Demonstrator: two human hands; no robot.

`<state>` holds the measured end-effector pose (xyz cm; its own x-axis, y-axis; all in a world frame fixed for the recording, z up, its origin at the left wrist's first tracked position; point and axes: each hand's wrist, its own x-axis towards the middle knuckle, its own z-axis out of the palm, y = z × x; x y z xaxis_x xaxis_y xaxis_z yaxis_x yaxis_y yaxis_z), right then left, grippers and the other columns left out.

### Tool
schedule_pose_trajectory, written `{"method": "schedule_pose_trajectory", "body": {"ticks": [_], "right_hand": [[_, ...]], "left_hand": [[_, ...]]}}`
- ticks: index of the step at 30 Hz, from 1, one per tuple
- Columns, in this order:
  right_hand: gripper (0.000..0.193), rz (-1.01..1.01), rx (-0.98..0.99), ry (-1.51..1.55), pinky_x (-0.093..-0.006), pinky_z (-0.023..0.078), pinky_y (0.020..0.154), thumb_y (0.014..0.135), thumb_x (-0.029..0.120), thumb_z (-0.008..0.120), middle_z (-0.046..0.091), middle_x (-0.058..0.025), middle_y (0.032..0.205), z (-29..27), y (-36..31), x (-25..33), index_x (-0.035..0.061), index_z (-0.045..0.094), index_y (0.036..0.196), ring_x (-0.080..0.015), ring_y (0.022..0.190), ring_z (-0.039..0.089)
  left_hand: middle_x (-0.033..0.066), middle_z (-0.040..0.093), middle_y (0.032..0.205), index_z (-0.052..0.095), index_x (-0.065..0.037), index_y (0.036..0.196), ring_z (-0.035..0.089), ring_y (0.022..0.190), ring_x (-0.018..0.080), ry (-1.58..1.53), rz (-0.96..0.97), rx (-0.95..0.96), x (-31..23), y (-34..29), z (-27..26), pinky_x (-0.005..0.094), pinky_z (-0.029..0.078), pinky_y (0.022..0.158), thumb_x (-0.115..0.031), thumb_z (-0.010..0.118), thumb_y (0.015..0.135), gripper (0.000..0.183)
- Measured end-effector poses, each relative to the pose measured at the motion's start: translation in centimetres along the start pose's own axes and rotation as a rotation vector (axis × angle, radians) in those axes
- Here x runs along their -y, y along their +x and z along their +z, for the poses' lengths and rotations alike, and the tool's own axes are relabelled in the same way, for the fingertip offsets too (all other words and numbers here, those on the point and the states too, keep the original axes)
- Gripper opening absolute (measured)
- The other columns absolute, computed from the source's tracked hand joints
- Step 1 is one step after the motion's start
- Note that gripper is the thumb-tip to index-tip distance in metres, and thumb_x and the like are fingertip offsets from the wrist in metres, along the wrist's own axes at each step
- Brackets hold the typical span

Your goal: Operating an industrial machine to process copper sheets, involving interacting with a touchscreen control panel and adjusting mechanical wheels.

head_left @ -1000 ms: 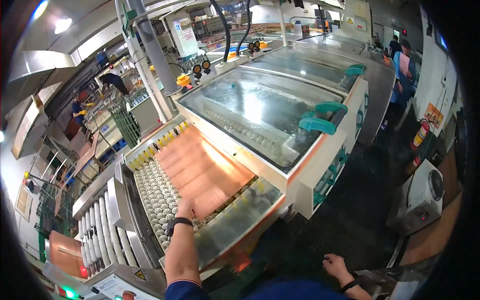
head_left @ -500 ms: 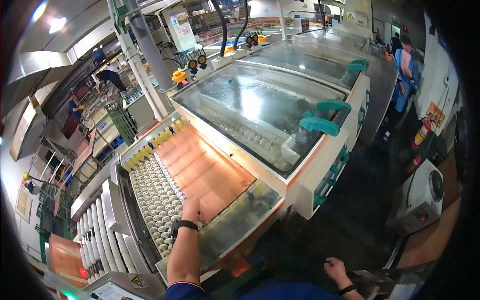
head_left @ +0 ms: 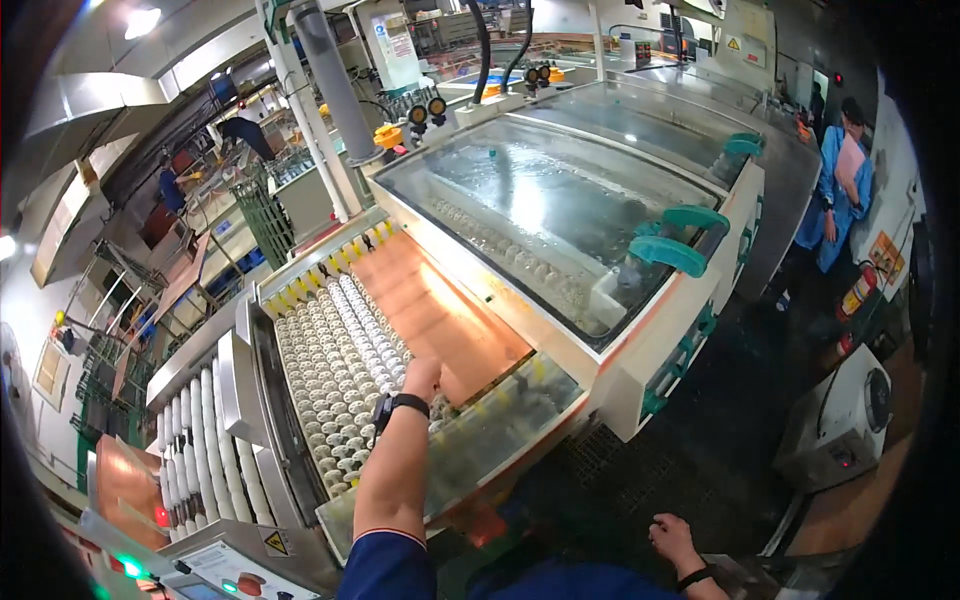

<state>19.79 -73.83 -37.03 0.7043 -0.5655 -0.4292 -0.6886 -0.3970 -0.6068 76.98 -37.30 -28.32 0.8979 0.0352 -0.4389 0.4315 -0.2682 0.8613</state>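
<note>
A copper-coloured sheet (head_left: 435, 315) lies flat on rows of white roller wheels (head_left: 345, 385), its far side against the lidded section of the machine. At the sheet's near left corner is my left hand (head_left: 424, 377), a black watch on its wrist. Its fingers are curled at the sheet's edge and partly hidden. Low on the right, away from the machine, my right hand (head_left: 672, 537) hangs with loosely curled fingers and nothing visible in it.
A clear lid (head_left: 520, 210) with a green handle (head_left: 668, 252) covers wet rollers. White rollers (head_left: 205, 440) and another copper sheet (head_left: 125, 475) are at left. A person in blue (head_left: 838, 185) stands far right, near a fire extinguisher (head_left: 858, 292) and white box (head_left: 835, 415).
The copper sheet has moved right, toward the lidded section, uncovering more roller wheels. My left hand has moved along with its edge. The view has shifted; my right hand stays low.
</note>
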Motion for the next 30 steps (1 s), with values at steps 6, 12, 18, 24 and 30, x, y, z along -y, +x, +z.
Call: {"method": "schedule_pose_trajectory", "body": {"ticks": [6, 12, 18, 24, 30], "right_hand": [[0.031, -0.244, 0.094, -0.004, -0.0344, 0.058, 0.063, 0.087, 0.011, 0.066, 0.074, -0.0133, 0.081, 3.0, 0.9, -0.1, -0.0031, 0.069, 0.115, -0.0192, 0.069, 0.072], [0.028, -0.221, 0.293, -0.2, -0.0386, 0.053, 0.094, 0.095, 0.023, 0.065, 0.072, -0.0203, 0.115, 0.9, -2.8, 3.0, 0.0058, 0.073, 0.116, -0.0334, 0.108, 0.068], [0.03, -0.58, 0.52, -0.216, -0.0385, 0.053, 0.087, 0.095, 0.018, 0.065, 0.073, -0.0171, 0.106, 4.3, 2.2, 1.7, 0.001, 0.07, 0.118, -0.0281, 0.096, 0.068], [0.022, -0.321, 0.577, -0.114, -0.0355, 0.054, 0.065, 0.093, 0.012, 0.066, 0.068, -0.0128, 0.085, 6.4, 4.4, 5.6, -0.0045, 0.068, 0.106, -0.0187, 0.075, 0.065], [0.024, -0.071, 0.638, 0.102, -0.0373, 0.055, 0.064, 0.096, 0.014, 0.061, 0.069, -0.0113, 0.086, 13.0, -1.6, 8.8, -0.0029, 0.069, 0.113, -0.0228, 0.075, 0.064]], "left_hand": [[0.0187, 0.072, 0.084, 0.071, -0.004, 0.081, 0.071, 0.075, 0.0353, 1.002, 0.35, -0.223, -0.8, -5.1, -9.5, 0.0455, 0.058, 0.064, -0.026, 0.064, 0.087, 0.024], [0.0229, 0.072, 0.085, 0.068, -0.004, 0.093, 0.07, 0.082, 0.0432, 0.601, 0.559, -0.39, -2.9, -17.1, -2.2, 0.0525, 0.055, 0.069, -0.031, 0.062, 0.095, 0.028], [0.0164, 0.07, 0.089, 0.068, -0.004, 0.106, 0.07, 0.081, 0.0354, 0.231, 0.86, -0.079, 0.8, -41.7, -7.7, 0.0396, 0.056, 0.072, -0.017, 0.068, 0.096, 0.017], [0.0045, 0.057, 0.065, 0.052, -0.003, 0.082, 0.05, 0.063, 0.0115, 0.203, 0.637, -1.621, 9.6, -60.4, -27.9, 0.0275, 0.045, 0.064, -0.01, 0.05, 0.102, 0.022], [0.0079, 0.06, 0.093, 0.058, 0.004, 0.107, 0.056, 0.081, 0.0168, 0.221, 0.375, -2.0, 28.0, -68.3, -56.0, 0.0321, 0.049, 0.074, -0.013, 0.06, 0.099, 0.018]]}}
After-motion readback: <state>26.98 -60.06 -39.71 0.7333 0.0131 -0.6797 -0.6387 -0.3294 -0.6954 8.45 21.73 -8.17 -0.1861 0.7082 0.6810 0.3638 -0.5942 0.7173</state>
